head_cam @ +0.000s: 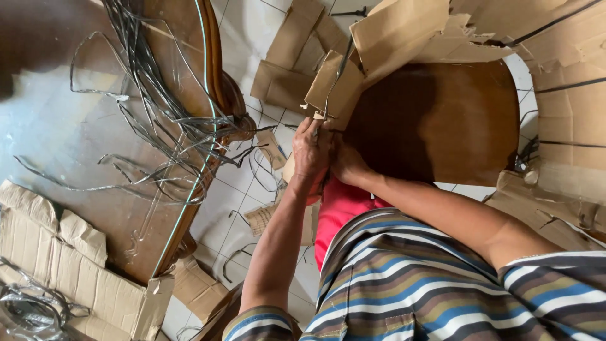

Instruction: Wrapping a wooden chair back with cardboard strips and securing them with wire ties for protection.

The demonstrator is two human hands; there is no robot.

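Cardboard wrapping (404,28), torn and peeled back, still clings to the rim of a round dark wooden panel (435,120), and that edge is where I am working. My left hand (311,151) and right hand (347,163) meet at the panel's near-left rim, touching each other. The left hand's grip looks closed around a thin dark strap (333,82) that runs up across the cardboard flap; the right hand is pressed against the rim beside it, fingers curled under, and I cannot tell whether it clamps anything.

To do this well, I judge that I should hold the panel steady with the right hand and pull the strap along its own line with the left, not sideways, so it slides off the cardboard without tearing loose scraps or scratching the wood. Keeping the pull short and close to the rim gives more control.

Left of me, a second wooden surface (95,164) carries a tangle of discarded straps (170,107). Loose cardboard pieces (284,69) lie on the white tiled floor (240,183) between the two.
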